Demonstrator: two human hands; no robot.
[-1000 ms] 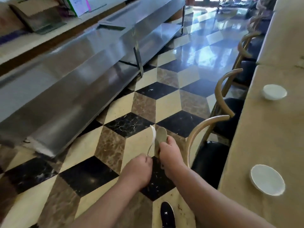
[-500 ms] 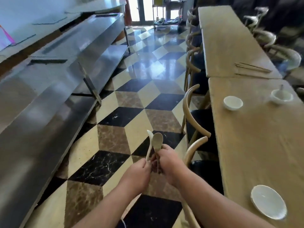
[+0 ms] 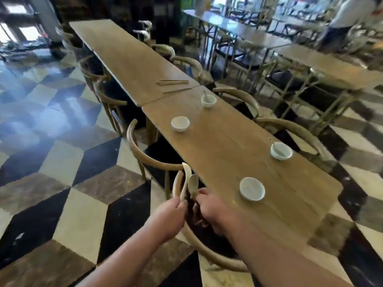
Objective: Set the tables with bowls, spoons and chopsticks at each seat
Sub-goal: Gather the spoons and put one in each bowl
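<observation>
My left hand (image 3: 167, 219) grips a pale spoon (image 3: 186, 181) by its handle, bowl end up. Close beside it, my right hand (image 3: 213, 210) holds a second, tan spoon (image 3: 193, 186). Both hands hover over a chair just left of the near wooden table (image 3: 223, 146). Several white bowls stand on that table: an empty one nearest me (image 3: 252, 188), another empty one at the left edge (image 3: 180, 123), and two on the far side, each with a spoon in it (image 3: 281, 151) (image 3: 208, 100). Chopsticks (image 3: 173, 82) lie on the adjoining far table.
Curved wooden chairs (image 3: 145, 154) line both sides of the tables. A checkered tile floor (image 3: 68, 158) spreads to my left. More tables and metal-framed chairs (image 3: 290, 65) fill the right side, with a person (image 3: 344, 19) standing at the far right.
The view has swung right from the steel counter to the tables, bringing all the bowls into sight. Both hands still hold the spoons together in front of me.
</observation>
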